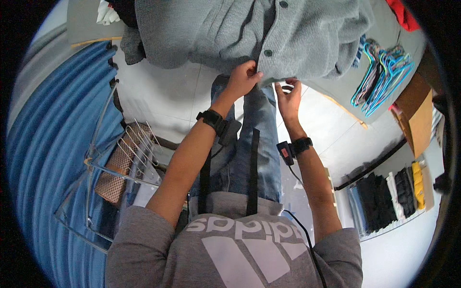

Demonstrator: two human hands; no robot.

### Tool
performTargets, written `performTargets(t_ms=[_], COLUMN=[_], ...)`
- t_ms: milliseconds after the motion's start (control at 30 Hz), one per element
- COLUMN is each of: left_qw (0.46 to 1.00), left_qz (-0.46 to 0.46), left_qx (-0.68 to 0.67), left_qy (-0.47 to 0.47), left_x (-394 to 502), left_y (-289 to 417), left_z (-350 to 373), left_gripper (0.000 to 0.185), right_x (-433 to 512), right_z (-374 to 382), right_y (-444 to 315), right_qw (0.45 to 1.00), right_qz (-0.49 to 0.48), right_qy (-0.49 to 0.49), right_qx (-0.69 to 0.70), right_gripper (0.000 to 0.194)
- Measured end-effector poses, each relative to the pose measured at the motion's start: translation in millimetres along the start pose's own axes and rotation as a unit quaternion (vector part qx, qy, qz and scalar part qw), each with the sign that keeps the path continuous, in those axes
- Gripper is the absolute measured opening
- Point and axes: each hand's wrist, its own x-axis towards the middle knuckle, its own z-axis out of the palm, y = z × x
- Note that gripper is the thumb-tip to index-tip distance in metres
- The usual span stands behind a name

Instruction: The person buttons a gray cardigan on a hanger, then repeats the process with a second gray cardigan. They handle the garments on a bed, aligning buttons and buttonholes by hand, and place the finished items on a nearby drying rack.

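Note:
A grey ribbed knit garment with dark buttons [201, 39] lies spread at the top of the view, its lower edge hanging towards me. My left hand [246, 80] pinches that edge at the front opening, just below a button. To the right, my right hand [289, 94] is raised beside the hem, thumb and fingers curled and apart; a thin dark loop shows between them, and whether the fingertips touch the cloth is unclear. Both wrists carry black straps with small devices.
Coloured hangers [383, 77] lie on the grey surface at the right, near a cardboard box [419, 115]. Folded clothes [385, 201] stand on a lower shelf. At the left are a blue curtain [54, 136], a metal rack [122, 174] and a checked bag [117, 172].

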Motion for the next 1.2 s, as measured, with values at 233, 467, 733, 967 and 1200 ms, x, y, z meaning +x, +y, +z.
performTargets(t_ms=[233, 467, 733, 967, 1200], left_qw=[0.955, 0.879, 0.88, 0.871, 0.854], left_qz=[-0.105, -0.267, -0.273, -0.349, -0.359], left_qx=[-0.257, -0.394, -0.385, -0.341, -0.371], left_qy=[-0.107, 0.002, -0.06, -0.064, -0.061], left_x=[-21, -29, -49, -60, -56], left_y=[-3, -33, -32, -23, -26], left_z=[-11, -1, -8, -25, -19], left_gripper=[0.03, 0.028, 0.024, 0.025, 0.022], right_x=[-36, -50, -55, -68, -71], right_z=[25, 24, 32, 53, 56], right_y=[12, 14, 1, -1, -6], right_qw=[0.823, 0.799, 0.783, 0.798, 0.827], right_qz=[0.25, 0.259, 0.281, 0.294, 0.286], right_qy=[-0.124, -0.105, -0.155, -0.133, -0.106], right_qx=[0.495, 0.532, 0.533, 0.51, 0.473], right_gripper=[0.018, 0.014, 0.006, 0.009, 0.016])
